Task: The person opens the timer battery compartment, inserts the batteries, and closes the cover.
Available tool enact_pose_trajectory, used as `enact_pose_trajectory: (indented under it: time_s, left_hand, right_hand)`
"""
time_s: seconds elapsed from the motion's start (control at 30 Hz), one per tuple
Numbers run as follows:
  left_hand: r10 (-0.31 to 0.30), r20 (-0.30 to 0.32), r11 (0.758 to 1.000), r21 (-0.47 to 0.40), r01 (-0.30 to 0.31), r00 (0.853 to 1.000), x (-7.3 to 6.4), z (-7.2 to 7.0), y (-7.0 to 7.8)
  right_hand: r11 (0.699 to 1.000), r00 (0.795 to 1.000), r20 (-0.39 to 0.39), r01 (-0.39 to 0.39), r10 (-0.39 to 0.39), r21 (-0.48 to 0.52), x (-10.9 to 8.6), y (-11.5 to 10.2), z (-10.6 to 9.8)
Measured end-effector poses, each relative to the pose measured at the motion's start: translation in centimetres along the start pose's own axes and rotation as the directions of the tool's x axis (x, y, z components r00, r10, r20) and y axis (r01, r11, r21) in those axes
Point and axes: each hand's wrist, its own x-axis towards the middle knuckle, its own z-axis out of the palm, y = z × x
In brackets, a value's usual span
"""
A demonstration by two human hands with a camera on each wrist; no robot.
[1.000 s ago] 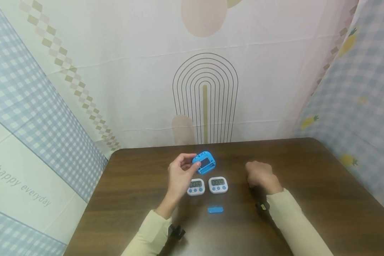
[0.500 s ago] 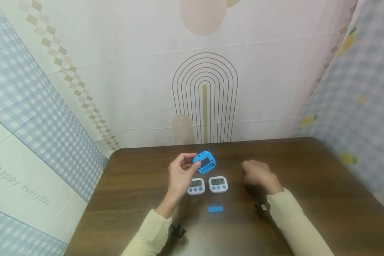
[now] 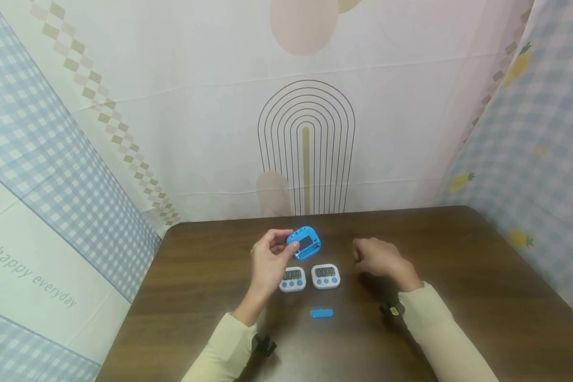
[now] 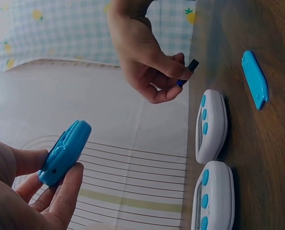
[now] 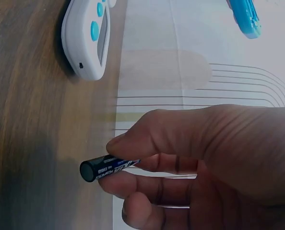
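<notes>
My left hand point(image 3: 269, 262) pinches a blue timer point(image 3: 311, 251) by its left side, thumb on the near face. The timer is raised over the table, its back towards me, with an open slot along the lower edge. Between thumb and fingers, my right hand point(image 3: 381, 258) holds a small dark battery point(image 5: 104, 167), one end sticking out; the head view hides it. That hand is to the right of the timer, apart from it. On the table nearer me lies a blue battery cover point(image 3: 321, 313), touched by neither hand.
Two white timers, a left one point(image 3: 293, 279) partly behind my left hand and a right one point(image 3: 326, 276), lie side by side on the brown table point(image 3: 196, 297). A patterned cloth point(image 3: 210, 132) hangs behind the table.
My right hand has moved left, closer to the blue timer. The left hand and the timer stay almost where they were.
</notes>
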Motion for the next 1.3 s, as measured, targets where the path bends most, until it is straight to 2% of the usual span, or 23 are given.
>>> enact_pose_trajectory:
  time_s: [0.33,0.57,0.7,0.97,1.3]
  left_hand:
    - [-0.010,-0.011,1.000,0.013,0.010,1.000,0.1,0.0,0.0]
    - [-0.021,-0.006,1.000,0.009,0.021,1.000,0.0,0.0,0.0]
    - [-0.006,-0.006,1.000,-0.003,0.006,1.000,0.0,0.0,0.0]
    - [-0.004,-0.002,1.000,-0.010,0.004,1.000,0.0,0.1,-0.3]
    - [0.004,-0.003,1.000,-0.003,-0.004,1.000,0.0,0.1,-0.1]
  right_hand:
    - [0.998,0.999,-0.023,0.032,-0.031,0.053,0.1,-1.0,0.0]
    - [0.996,0.997,-0.067,0.047,-0.042,0.074,-0.2,-2.0,-0.1]
    - [0.993,0.993,-0.102,0.067,-0.057,0.100,-0.1,-2.2,-0.2]
    - [0.982,0.976,-0.208,0.096,-0.061,0.163,0.1,-2.6,-0.1]
    - [0.952,0.946,-0.314,0.165,-0.079,0.257,-0.1,-3.4,0.1]
